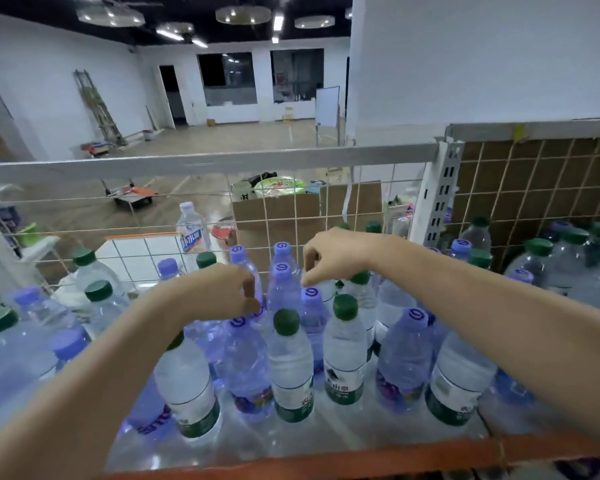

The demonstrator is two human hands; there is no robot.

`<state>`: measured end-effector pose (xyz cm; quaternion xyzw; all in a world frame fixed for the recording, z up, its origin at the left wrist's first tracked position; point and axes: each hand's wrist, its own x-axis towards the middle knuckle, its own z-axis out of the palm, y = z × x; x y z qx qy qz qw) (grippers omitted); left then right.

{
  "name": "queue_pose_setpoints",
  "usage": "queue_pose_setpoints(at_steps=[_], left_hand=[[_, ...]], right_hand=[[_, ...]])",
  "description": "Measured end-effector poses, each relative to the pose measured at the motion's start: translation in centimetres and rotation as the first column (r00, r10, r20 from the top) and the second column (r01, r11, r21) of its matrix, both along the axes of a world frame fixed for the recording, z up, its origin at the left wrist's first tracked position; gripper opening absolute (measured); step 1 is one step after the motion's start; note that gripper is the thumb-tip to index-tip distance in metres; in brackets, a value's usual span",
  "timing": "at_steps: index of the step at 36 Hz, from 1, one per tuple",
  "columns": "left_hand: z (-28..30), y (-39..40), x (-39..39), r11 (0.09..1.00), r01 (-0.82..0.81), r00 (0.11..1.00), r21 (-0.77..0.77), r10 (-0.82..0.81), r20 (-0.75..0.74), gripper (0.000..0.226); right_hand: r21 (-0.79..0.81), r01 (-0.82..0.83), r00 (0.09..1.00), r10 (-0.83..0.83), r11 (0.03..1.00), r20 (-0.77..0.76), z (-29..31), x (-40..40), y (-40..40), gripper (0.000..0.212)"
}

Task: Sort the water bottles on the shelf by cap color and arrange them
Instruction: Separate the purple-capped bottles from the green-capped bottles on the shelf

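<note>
1. The shelf (326,460) is open at its front edge and from above; both forearms come in this way.
2. The wire mesh back panel (343,216) closes the far side.
3. Green-cap bottles (286,322) and purple-cap bottles (414,315) stand tight together, mostly touching, with only narrow gaps between the necks.
4. The metal upright post (442,192) blocks the right rear corner.
</note>
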<state>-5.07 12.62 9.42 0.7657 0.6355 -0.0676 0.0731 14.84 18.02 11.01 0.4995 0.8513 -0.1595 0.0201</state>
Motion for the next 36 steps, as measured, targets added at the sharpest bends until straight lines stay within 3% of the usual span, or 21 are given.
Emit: queue_pose_setpoints(at_steps=[3, 10, 18, 26, 31, 33, 36], left_hand=[[-1.4, -0.4, 0.0, 0.994, 0.035, 0.995, -0.107, -0.045, -0.091, 0.039], [-3.4, -0.1, -0.3, 0.972, -0.004, 1.0, -0.235, 0.011, 0.029, 0.028], [-4.1, 0.2, -0.8, 0.998, 0.028, 0.999, -0.06, -0.025, 0.04, 0.036], [-2.1, 0.6, -0.9, 0.996, -0.056, 0.988, 0.071, 0.045, 0.148, 0.028], [2.4, 0.3, 0.1, 0.9, -0.126, 0.989, 0.417, 0.081, 0.122, 0.029], [4.2, 0.3, 1.0, 0.824, -0.158, 0.98, 0.544, 0.062, 0.19, 0.029], [6.0, 1.1, 2.3, 0.78, -0.234, 0.877, 0.581, -0.088, 0.472, 0.034]], right_hand=[[-0.067, 0.021, 0.999, -0.018, 0.998, 0.044, -0.8, -0.4, 0.0, 0.034], [-0.077, 0.028, 0.986, -0.015, 0.997, 0.164, -2.7, -1.8, 0.2, 0.037], [-0.076, 0.031, 0.989, -0.019, 0.997, 0.146, -3.3, -2.2, -0.4, 0.033], [0.066, 0.037, 0.998, -0.034, 0.997, -0.059, -2.5, -1.4, -0.7, 0.033], [0.293, 0.154, 0.968, -0.085, 0.944, -0.234, 0.4, -0.3, -1.2, 0.025], [0.351, 0.257, 0.916, -0.11, 0.9, -0.386, 1.5, 0.5, -1.7, 0.026], [0.363, 0.403, 0.765, -0.092, 0.84, -0.637, 3.0, 1.7, -2.5, 0.028]])
